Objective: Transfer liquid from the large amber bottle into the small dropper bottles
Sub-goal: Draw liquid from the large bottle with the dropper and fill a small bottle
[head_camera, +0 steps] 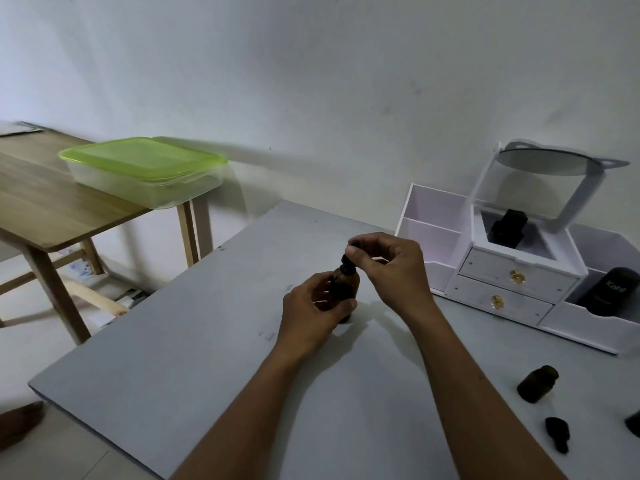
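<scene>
Uncapping judged underway | amber bottle is clasped by left grip | dropper is pinched by right grip | next: straight lift needed

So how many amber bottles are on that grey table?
2 for certain: one amber bottle gripped by the left hand, right hand pinching its dropper cap; one small amber bottle at right, beside a loose dropper. A dark shape cut off at the edge may be another.

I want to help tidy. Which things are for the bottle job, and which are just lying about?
Job: amber bottle in left hand, dropper cap in right hand, small open bottle, loose dropper.
Lying about: green-lidded box, white organizer, black tube.
</scene>
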`<state>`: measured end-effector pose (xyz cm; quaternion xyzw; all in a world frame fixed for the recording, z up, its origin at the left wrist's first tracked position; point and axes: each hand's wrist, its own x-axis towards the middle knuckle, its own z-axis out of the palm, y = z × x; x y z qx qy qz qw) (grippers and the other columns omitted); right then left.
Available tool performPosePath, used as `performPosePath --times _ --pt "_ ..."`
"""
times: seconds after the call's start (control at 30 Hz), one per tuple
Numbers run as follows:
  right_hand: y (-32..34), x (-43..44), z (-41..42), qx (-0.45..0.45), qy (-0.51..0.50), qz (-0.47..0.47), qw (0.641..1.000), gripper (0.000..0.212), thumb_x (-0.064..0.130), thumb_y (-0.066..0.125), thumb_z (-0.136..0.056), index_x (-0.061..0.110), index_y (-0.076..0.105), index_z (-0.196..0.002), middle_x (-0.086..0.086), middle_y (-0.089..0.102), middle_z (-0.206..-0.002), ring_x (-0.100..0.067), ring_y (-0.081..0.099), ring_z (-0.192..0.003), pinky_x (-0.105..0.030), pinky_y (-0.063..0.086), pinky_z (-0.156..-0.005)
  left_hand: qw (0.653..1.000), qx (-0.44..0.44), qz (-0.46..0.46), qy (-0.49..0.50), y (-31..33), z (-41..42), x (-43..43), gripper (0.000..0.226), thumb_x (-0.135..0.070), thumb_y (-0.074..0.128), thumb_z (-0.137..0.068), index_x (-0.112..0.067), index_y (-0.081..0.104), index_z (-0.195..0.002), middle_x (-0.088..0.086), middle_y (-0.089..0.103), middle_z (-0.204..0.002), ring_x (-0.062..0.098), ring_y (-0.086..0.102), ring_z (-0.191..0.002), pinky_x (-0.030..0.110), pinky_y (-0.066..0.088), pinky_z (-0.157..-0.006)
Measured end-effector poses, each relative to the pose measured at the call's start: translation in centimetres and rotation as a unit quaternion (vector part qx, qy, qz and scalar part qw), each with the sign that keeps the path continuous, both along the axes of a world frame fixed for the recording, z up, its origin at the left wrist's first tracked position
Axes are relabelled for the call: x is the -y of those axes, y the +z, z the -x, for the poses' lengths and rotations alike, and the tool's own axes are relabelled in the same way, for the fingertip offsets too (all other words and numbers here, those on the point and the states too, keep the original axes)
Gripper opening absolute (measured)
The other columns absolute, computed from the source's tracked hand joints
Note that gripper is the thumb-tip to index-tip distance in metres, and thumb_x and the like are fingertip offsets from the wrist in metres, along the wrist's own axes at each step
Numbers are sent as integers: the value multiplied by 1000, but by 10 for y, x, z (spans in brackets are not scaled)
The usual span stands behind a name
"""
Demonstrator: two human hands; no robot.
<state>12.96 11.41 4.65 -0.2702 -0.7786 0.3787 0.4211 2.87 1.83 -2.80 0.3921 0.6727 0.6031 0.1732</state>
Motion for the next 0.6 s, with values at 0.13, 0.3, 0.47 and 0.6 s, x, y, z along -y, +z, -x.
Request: performPosePath --times 0.13,0.3,0.47,0.6 --pt "-5 1 0 9 0 -1 1000 7 18 78 -85 19 79 -93 11 76 -85 1 71 -82 -6 50 -70 1000 -3 -3 -2 0 -1 0 54 -30 80 -75 -24 60 -125 -7 66 -115 4 63 -94 5 47 -73" --pt "-5 0 1 2 -8 -2 1000 5 15 77 -85 20 78 -86 13 75 -80 1 71 -78 -8 52 -71 1000 -4 -7 0 0 -1 0 55 -29 80 -75 -24 60 -125 -5 67 -117 6 63 -95 9 49 -77" --pt "-6 -1 2 -2 -15 -14 1000 7 13 77 -85 20 78 -83 14 74 -76 -1 71 -74 -10 53 -70 1000 -4 -4 0 -1 -1 -1 57 -30 80 -75 -22 59 -127 -2 67 -119 9 64 -98 20 50 -86" --pt "-7 -1 4 -6 -22 -22 999 7 12 77 -85 19 79 -82 14 74 -74 -1 71 -73 -13 55 -72 1000 -9 -3 -1 -2 0 -1 56 -30 80 -75 -22 59 -126 -3 67 -118 10 64 -99 13 48 -82"
